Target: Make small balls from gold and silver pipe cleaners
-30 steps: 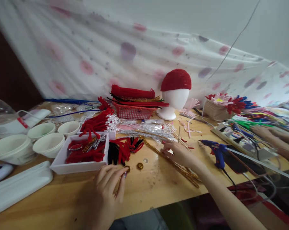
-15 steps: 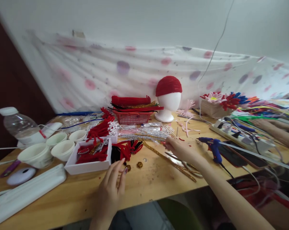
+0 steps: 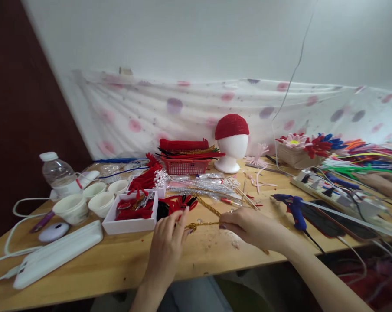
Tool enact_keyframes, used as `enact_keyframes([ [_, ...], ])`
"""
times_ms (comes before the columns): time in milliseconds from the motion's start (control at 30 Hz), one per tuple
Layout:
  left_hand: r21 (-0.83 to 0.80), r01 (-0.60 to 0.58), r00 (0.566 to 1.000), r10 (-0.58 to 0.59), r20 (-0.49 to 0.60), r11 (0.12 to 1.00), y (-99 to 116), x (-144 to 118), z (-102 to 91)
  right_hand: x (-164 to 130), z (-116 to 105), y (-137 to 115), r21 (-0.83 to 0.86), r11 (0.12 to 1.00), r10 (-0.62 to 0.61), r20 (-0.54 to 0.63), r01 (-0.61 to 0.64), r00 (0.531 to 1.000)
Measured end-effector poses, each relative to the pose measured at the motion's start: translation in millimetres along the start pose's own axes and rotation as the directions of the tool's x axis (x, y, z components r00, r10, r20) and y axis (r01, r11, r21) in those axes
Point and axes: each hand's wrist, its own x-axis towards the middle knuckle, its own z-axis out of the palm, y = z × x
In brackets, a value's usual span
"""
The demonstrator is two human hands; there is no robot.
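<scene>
A gold tinsel pipe cleaner (image 3: 207, 223) stretches between my hands, just above the wooden table. Its left end is wound into a small coil (image 3: 191, 226), which the fingertips of my left hand (image 3: 170, 236) grip. Closed around the strand's other end is my right hand (image 3: 253, 227); its fingertips are partly hidden. More gold pipe cleaners (image 3: 209, 205) lie behind and partly beneath my right hand. Just beyond my left hand is a bundle of red and black pieces (image 3: 181, 203), beside a white box (image 3: 131, 226) of red fuzzy pieces.
Behind stand a red basket (image 3: 186, 167) of pipe cleaners and a foam head (image 3: 232, 147) with a red cap. On the right are a blue glue gun (image 3: 292, 206), phones and a power strip (image 3: 308, 180). Paper cups (image 3: 70, 209), a bottle (image 3: 61, 173) and a white power bank (image 3: 59, 253) occupy the left. A co-worker's hand (image 3: 378, 180) shows at far right.
My right hand has come back from the scissors area toward my left and now holds the gold strand. My left hand has closed on the coil. The view has shifted slightly.
</scene>
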Motion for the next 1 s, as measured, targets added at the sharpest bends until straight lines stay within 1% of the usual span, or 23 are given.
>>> enact_keyframes([
  [67,-0.019,-0.023,0.998,0.024,0.063,1.0,1.4,0.5,0.1,-0.9,-1.4,-1.4,0.04,0.999,-0.004,0.018,0.003,1.0],
  [200,-0.044,-0.009,0.989,0.016,0.147,0.999,8.9,5.4,1.8,7.6,-3.1,-6.0,0.143,0.987,0.073,0.017,-0.075,0.997],
  [267,-0.056,0.007,0.983,0.004,0.185,0.998,14.7,9.9,2.2,14.5,-1.6,-10.7,0.159,0.986,0.052,0.007,-0.053,0.999],
  [333,-0.075,0.026,0.977,-0.01,0.214,0.997,19.6,13.4,1.7,20.4,1.3,-15.1,0.121,0.993,-0.007,-0.019,0.009,1.0],
  [433,-0.149,0.08,0.967,-0.041,0.252,0.986,21.7,14.4,-0.5,24.3,6.1,-17.2,0.016,0.996,-0.084,-0.056,0.085,0.995],
  [533,-0.185,0.149,0.962,-0.099,0.254,0.971,19.3,13.2,-3.8,23.6,9.8,-14.8,-0.083,0.993,-0.092,-0.073,0.086,0.993],
  [600,-0.15,0.175,0.958,-0.133,0.254,0.973,18.7,14.9,-6.0,22.8,11.9,-13.3,-0.147,0.987,-0.08,-0.071,0.069,0.994],
  [633,-0.125,0.185,0.951,-0.146,0.272,0.975,19.2,17.0,-6.9,22.7,12.8,-13.0,-0.172,0.983,-0.08,-0.074,0.066,0.994],
  [667,-0.096,0.199,0.938,-0.161,0.308,0.975,20.2,19.9,-7.6,22.8,13.5,-13.0,-0.188,0.98,-0.087,-0.081,0.071,0.993],
  [700,-0.066,0.219,0.912,-0.181,0.368,0.973,21.6,23.5,-8.0,23.2,14.1,-13.3,-0.198,0.977,-0.102,-0.093,0.082,0.99],
  [733,-0.037,0.242,0.874,-0.202,0.441,0.97,23.2,27.6,-8.1,23.7,14.4,-14.0,-0.203,0.975,-0.118,-0.104,0.095,0.988],
  [800,0.005,0.28,0.785,-0.232,0.575,0.96,26.3,36.5,-7.8,25.3,13.8,-16.3,-0.223,0.968,-0.144,-0.111,0.117,0.983],
  [833,0.017,0.29,0.747,-0.237,0.621,0.957,27.5,41.0,-7.5,26.3,13.0,-17.8,-0.24,0.963,-0.151,-0.104,0.122,0.983],
  [867,0.025,0.295,0.718,-0.239,0.654,0.955,28.4,45.4,-7.2,27.4,11.9,-19.5,-0.258,0.958,-0.154,-0.094,0.126,0.984],
  [1000,0.06,0.295,0.657,-0.248,0.712,0.954,29.7,61.9,-7.7,32.6,6.5,-27.3,-0.309,0.935,-0.199,-0.059,0.172,0.978],
])
